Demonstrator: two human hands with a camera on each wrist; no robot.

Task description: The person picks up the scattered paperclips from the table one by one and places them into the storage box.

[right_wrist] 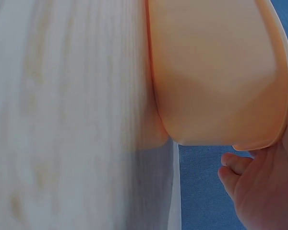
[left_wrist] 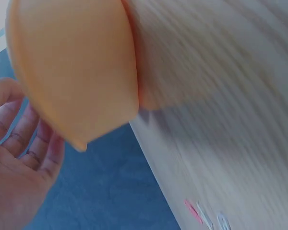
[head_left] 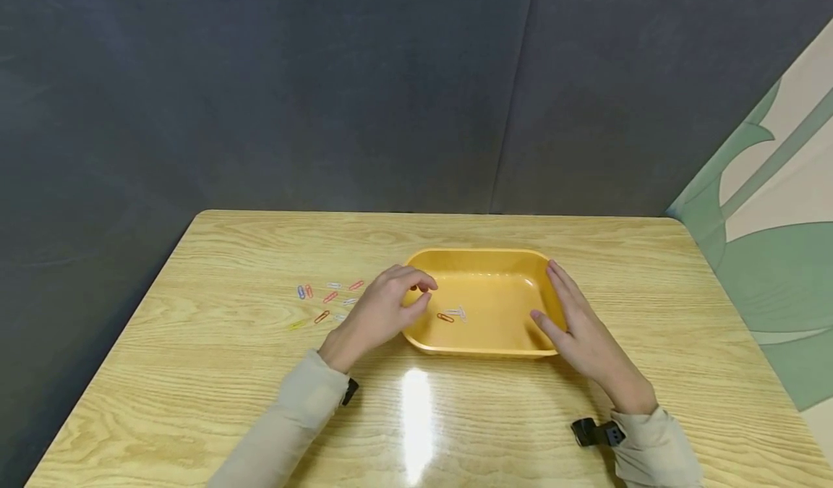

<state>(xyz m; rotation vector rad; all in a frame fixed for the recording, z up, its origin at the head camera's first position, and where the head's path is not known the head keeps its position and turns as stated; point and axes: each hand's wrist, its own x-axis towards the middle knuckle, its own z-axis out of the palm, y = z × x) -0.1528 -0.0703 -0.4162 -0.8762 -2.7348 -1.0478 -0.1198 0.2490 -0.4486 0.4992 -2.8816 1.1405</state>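
A yellow plastic tray (head_left: 488, 340) stands on the wooden table. Several paper clips lie on its floor, among them a red paper clip (head_left: 445, 317) and white paper clips (head_left: 459, 312). At the tray's left rim is my left hand (head_left: 389, 304), its fingers loosely bent and its thumb and index fingertips apart over the inside. Nothing shows between those fingertips. My right hand (head_left: 584, 336) rests at the right rim, fingers straight along it and thumb reaching over the inside. The right wrist view shows that hand against the tray's rim (right_wrist: 284, 110).
Left of the tray lie several loose paper clips, including a blue paper clip (head_left: 301, 292), a yellow paper clip (head_left: 296, 324) and a red paper clip (head_left: 322, 317). Dark cloth (head_left: 364, 97) stands behind the table (head_left: 228, 257). Patterned fabric (head_left: 781, 271) borders the right side.
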